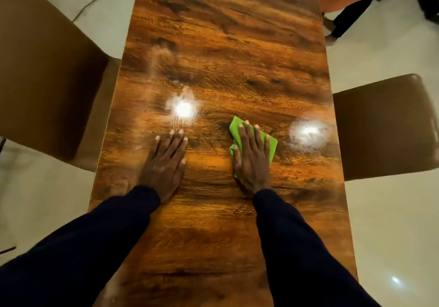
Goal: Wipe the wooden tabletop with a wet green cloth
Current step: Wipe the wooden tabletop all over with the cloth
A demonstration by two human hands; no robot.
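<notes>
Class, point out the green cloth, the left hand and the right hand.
green cloth (272,144), head view, edge right of the fingers.
left hand (164,164), head view, back of hand.
right hand (251,159), head view, back of hand.

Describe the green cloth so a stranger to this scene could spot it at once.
Find the long wooden tabletop filling the middle of the view. Right of its centre, the right hand presses flat on the green cloth, whose edges peek out. It is the only bright green thing; the left hand rests on bare wood.
</notes>
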